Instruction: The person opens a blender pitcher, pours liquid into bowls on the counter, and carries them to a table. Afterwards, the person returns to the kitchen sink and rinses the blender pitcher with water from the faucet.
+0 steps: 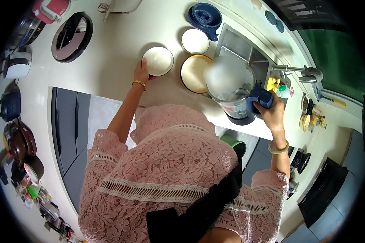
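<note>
My left hand (142, 71) grips the near-left rim of a white bowl (159, 61), thumb over the edge, at the counter. On the right, my right hand (272, 114) is wrapped around the dark blue handle of a clear blender jug (234, 106). The jug stands near the counter's front edge beside the sink, and a pale blur hides much of its inside. A cream bowl with an orange-yellow rim (194, 74) sits between the held bowl and the jug. Behind it is a smaller white bowl (195, 41). A dark blue blender lid (207, 18) lies farther back.
The metal sink (231, 39) lies behind the jug, with a faucet (308, 74) at its right. Yellow and green bottles (279, 89) stand beside it. At the left are a round pink-and-black appliance (72, 37) and a white kettle (18, 65). A green bin (233, 142) is below the counter.
</note>
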The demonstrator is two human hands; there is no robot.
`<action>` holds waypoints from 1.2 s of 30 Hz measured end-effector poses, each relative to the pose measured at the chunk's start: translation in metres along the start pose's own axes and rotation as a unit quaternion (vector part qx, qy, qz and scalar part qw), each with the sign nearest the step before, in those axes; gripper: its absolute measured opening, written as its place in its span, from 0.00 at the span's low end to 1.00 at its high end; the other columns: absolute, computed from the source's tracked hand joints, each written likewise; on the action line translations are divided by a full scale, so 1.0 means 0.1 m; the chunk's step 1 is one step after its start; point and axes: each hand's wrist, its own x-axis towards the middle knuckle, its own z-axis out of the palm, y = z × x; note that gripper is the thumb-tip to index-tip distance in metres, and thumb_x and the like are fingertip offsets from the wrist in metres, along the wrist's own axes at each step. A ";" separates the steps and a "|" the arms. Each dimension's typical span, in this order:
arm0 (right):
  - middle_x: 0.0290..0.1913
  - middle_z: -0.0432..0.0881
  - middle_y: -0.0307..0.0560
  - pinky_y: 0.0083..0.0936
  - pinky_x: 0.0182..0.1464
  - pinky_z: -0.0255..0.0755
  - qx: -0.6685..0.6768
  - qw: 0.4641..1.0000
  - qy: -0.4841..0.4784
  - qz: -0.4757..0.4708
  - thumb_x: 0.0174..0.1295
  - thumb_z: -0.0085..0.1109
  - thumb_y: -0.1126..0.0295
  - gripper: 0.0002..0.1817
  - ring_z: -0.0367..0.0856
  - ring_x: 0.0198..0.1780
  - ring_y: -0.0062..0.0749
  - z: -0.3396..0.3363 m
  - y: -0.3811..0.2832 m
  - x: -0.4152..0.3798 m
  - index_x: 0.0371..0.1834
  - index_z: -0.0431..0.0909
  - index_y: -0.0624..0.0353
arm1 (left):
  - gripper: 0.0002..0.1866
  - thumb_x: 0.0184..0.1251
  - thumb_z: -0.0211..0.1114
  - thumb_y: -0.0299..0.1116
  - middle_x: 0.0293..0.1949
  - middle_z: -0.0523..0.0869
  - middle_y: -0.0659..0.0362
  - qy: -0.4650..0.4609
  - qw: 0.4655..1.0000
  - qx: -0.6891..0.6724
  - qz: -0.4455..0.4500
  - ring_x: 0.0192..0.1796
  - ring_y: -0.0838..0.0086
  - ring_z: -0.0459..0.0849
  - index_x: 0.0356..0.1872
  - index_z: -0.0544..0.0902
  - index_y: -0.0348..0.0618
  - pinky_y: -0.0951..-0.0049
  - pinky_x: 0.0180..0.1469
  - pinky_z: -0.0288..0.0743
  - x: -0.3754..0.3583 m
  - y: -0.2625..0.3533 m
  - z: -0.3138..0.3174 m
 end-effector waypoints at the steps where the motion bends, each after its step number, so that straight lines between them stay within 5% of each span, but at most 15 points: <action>1: 0.26 0.78 0.53 0.22 0.34 0.70 -0.011 1.000 -0.004 -0.009 0.37 0.67 0.76 0.20 0.78 0.27 0.34 0.01 -0.01 0.01 0.34 0.70 0.68 | 0.26 0.64 0.41 0.52 0.32 0.78 0.53 0.002 1.000 -0.001 0.001 0.21 0.69 0.80 0.47 0.68 0.38 0.76 0.17 0.76 0.00 -0.01 0.00; 7: 0.26 0.77 0.57 0.23 0.33 0.70 -0.028 0.998 -0.059 -0.008 0.39 0.66 0.74 0.17 0.78 0.29 0.41 0.06 -0.11 0.10 0.31 0.69 0.68 | 0.27 0.62 0.44 0.55 0.27 0.80 0.55 0.025 1.000 -0.010 0.006 0.22 0.73 0.80 0.43 0.72 0.38 0.77 0.20 0.77 0.00 -0.10 -0.06; 10: 0.26 0.76 0.58 0.24 0.32 0.70 -0.019 0.996 -0.076 -0.030 0.41 0.65 0.74 0.16 0.78 0.28 0.43 0.11 -0.20 0.18 0.30 0.68 0.67 | 0.28 0.62 0.45 0.54 0.36 0.77 0.53 -0.003 0.995 -0.103 0.005 0.22 0.67 0.81 0.50 0.67 0.38 0.75 0.20 0.77 0.00 -0.17 -0.14; 15: 0.26 0.76 0.58 0.27 0.32 0.69 -0.048 0.990 -0.106 -0.075 0.41 0.65 0.74 0.15 0.76 0.29 0.46 0.22 -0.24 0.37 0.29 0.68 0.67 | 0.25 0.64 0.44 0.50 0.42 0.74 0.50 0.101 0.985 -0.143 -0.002 0.22 0.67 0.81 0.53 0.64 0.39 0.78 0.22 0.75 -0.24 -0.28 -0.31; 21: 0.29 0.76 0.63 0.32 0.36 0.68 -0.085 0.980 -0.159 -0.083 0.39 0.63 0.75 0.15 0.75 0.35 0.55 0.30 -0.39 0.56 0.30 0.71 0.68 | 0.23 0.64 0.45 0.47 0.39 0.77 0.50 0.156 0.974 -0.164 -0.024 0.23 0.69 0.81 0.50 0.65 0.36 0.77 0.25 0.74 -0.52 -0.46 -0.48; 36: 0.29 0.75 0.66 0.35 0.38 0.68 -0.200 0.957 -0.192 -0.087 0.39 0.62 0.69 0.16 0.74 0.37 0.56 0.44 -0.62 0.84 0.29 0.73 0.71 | 0.17 0.64 0.48 0.36 0.34 0.79 0.51 0.155 0.965 -0.208 0.026 0.23 0.71 0.80 0.49 0.65 0.34 0.80 0.24 0.73 -0.60 -0.64 -0.33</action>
